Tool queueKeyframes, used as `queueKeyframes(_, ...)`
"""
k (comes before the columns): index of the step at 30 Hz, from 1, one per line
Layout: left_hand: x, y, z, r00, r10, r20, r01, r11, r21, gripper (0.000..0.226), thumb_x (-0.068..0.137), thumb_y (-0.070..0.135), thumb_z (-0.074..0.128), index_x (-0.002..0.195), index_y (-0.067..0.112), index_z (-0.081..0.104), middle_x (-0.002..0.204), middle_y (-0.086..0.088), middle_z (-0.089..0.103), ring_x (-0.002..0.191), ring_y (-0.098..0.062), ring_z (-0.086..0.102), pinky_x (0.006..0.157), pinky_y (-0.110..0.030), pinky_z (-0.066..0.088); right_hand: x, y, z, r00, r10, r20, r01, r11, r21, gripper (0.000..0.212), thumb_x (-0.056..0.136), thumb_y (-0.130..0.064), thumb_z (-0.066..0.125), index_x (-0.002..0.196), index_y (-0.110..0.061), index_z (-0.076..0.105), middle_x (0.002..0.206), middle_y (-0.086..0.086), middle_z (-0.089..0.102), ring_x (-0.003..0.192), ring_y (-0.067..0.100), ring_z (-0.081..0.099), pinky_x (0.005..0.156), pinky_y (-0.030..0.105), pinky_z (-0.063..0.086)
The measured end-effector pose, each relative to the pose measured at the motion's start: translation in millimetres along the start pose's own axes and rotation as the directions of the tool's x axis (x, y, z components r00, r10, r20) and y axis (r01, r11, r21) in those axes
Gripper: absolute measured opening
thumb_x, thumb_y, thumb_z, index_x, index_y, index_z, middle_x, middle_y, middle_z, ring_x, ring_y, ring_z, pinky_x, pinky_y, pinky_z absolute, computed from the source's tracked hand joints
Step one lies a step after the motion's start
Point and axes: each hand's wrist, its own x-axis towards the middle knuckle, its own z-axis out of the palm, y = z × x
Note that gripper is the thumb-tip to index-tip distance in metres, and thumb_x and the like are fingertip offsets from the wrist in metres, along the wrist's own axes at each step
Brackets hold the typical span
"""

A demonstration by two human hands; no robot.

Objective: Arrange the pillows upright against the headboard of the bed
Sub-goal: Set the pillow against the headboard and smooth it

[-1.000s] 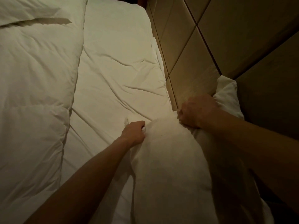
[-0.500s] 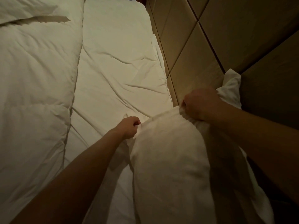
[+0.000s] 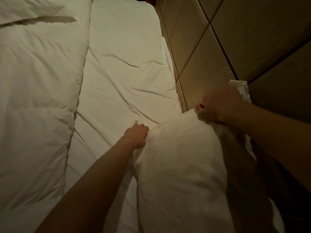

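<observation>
A white pillow (image 3: 181, 169) stands on its edge on the mattress, leaning toward the padded tan headboard (image 3: 210, 52) on the right. My left hand (image 3: 137, 136) grips the pillow's lower left corner down at the sheet. My right hand (image 3: 218, 105) clutches its top edge close to the headboard. A white corner of fabric (image 3: 242, 91) sticks up behind my right hand, against the headboard; whether it belongs to a second pillow is hidden by my arm.
A wrinkled white sheet (image 3: 124, 68) covers the mattress beyond the pillow. A puffy white duvet (image 3: 38, 98) lies folded back along the left. The headboard's dark seams run diagonally on the right.
Both hands keep their grip on the pillow. My right hand has shifted slightly along the top edge, and the white corner behind it is now more covered.
</observation>
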Motion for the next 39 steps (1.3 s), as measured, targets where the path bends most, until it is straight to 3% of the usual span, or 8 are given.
queueKeyframes(3,-2.6,1.4,0.1,0.999,0.012,-0.040,-0.010,0.998,0.061,0.011,0.091,0.020,0.054,0.101,0.023,0.049,0.118,-0.001,0.057,0.121,-0.027,0.044,0.093,-0.041,0.042,-2.4,6.5,-0.8,0.997,-0.036,-0.063,0.035,0.999,-0.011,0.037,0.093,-0.050,0.049,0.077,-0.019,0.062,0.066,-0.002,0.056,0.063,0.013,0.055,0.068,0.031,0.047)
queueKeyframes(7,-8.4,2.7,-1.3,0.990,0.047,-0.135,-0.025,0.987,0.161,0.016,0.093,0.026,0.052,0.108,0.020,0.054,0.112,-0.002,0.061,0.105,-0.025,0.056,0.085,-0.036,0.046,-5.3,16.9,-10.6,0.992,-0.077,-0.104,0.072,0.996,-0.049,0.040,0.095,-0.047,0.047,0.069,-0.019,0.060,0.061,-0.003,0.054,0.055,0.010,0.050,0.064,0.029,0.047)
queueKeyframes(12,4.7,-18.4,-26.2,0.980,-0.105,-0.170,0.090,0.991,-0.095,0.012,0.094,0.031,0.058,0.090,0.023,0.050,0.111,-0.006,0.063,0.101,-0.029,0.059,0.079,-0.035,0.044,-14.4,29.2,-16.7,0.983,-0.030,-0.183,0.019,0.998,-0.062,0.042,0.095,-0.043,0.046,0.061,-0.020,0.052,0.059,-0.001,0.052,0.055,0.014,0.051,0.062,0.030,0.046)
queueKeyframes(15,7.0,-20.9,-18.8,0.977,-0.128,-0.173,0.112,0.988,-0.103,0.014,0.095,0.032,0.059,0.091,0.023,0.049,0.112,-0.007,0.062,0.103,-0.029,0.059,0.083,-0.036,0.046,-11.3,25.8,-7.4,0.983,-0.042,-0.177,0.026,0.995,-0.096,0.043,0.096,-0.041,0.046,0.058,-0.021,0.047,0.057,-0.001,0.051,0.053,0.014,0.051,0.064,0.032,0.049)
queueKeyframes(20,5.9,-24.8,-13.0,0.976,-0.119,-0.180,0.094,0.985,-0.141,0.005,0.097,0.024,0.054,0.097,0.022,0.058,0.109,-0.003,0.065,0.099,-0.025,0.058,0.079,-0.034,0.046,0.2,20.9,0.1,0.984,0.003,-0.178,-0.016,0.997,-0.069,0.040,0.095,-0.045,0.049,0.065,-0.019,0.053,0.059,-0.003,0.049,0.054,0.012,0.045,0.065,0.031,0.036)
queueKeyframes(26,-3.4,-21.1,-3.4,0.974,-0.132,-0.185,0.075,0.954,-0.289,0.020,0.099,0.029,0.052,0.114,0.021,0.061,0.118,-0.005,0.059,0.113,-0.026,0.052,0.098,-0.044,0.047,-2.8,17.2,-13.4,0.994,-0.002,-0.108,0.000,1.000,-0.012,0.031,0.099,-0.037,0.050,0.090,-0.013,0.067,0.079,0.002,0.058,0.074,0.017,0.056,0.080,0.036,0.047)
queueKeyframes(30,-14.8,-9.7,-1.4,0.957,-0.206,-0.206,0.092,0.885,-0.456,0.027,0.099,0.027,0.053,0.124,0.020,0.060,0.126,-0.005,0.057,0.115,-0.026,0.055,0.098,-0.044,0.047,-10.6,10.7,-13.4,0.978,-0.028,-0.209,0.011,0.997,-0.081,0.032,0.097,-0.040,0.047,0.096,-0.014,0.064,0.098,0.008,0.068,0.092,0.025,0.060,0.100,0.046,0.038)
queueKeyframes(39,-68.8,10.5,39.1,0.908,-0.392,-0.151,0.174,0.679,-0.714,0.049,0.099,0.032,0.047,0.143,0.011,0.046,0.142,-0.016,0.048,0.129,-0.035,0.048,0.110,-0.045,0.041,-64.9,-4.8,-14.9,0.959,0.088,-0.270,-0.071,0.995,0.072,0.050,0.090,-0.042,0.056,0.132,-0.014,0.049,0.141,0.017,0.041,0.130,0.036,0.036,0.106,0.052,0.031)
